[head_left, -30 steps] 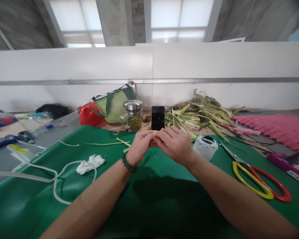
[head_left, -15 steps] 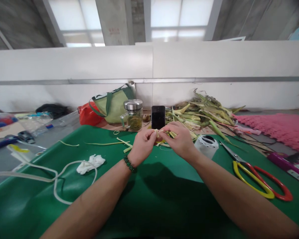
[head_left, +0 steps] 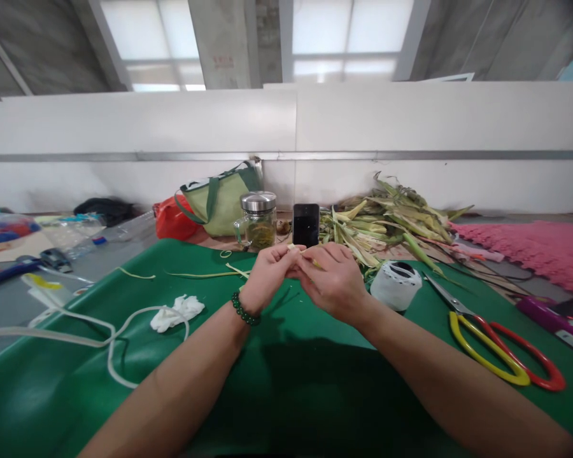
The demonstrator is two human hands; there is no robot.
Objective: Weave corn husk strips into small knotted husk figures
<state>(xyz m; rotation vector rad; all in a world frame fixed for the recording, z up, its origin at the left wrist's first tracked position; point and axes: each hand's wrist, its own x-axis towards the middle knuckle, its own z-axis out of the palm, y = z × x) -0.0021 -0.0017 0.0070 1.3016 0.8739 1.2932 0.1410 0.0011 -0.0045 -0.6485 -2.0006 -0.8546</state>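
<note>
Pinched between the fingertips of both hands is a small pale piece of corn husk (head_left: 293, 247), mostly covered by the fingers. My left hand (head_left: 268, 275), with a green bead bracelet (head_left: 244, 310) at its wrist, is closed on it. From the right, my right hand (head_left: 337, 280) meets the left one, its thumb and fingers closed on the same piece. A phone (head_left: 306, 224) stands upright just behind the fingertips. Thin husk strips (head_left: 200, 275) lie on the green mat (head_left: 286, 394), left of the hands.
Scissors (head_left: 482, 337) and a white roll (head_left: 395, 287) lie to the right. Behind are a heap of corn husks (head_left: 401, 216), a glass jar (head_left: 258, 222) and a green bag (head_left: 224, 207). Crumpled tissue (head_left: 176, 313) and a white cord (head_left: 112, 356) lie on the left.
My right hand has turned and lowered, its fingers now curling closer against the left fingertips. The husk piece shows less between them. The view has shifted slightly.
</note>
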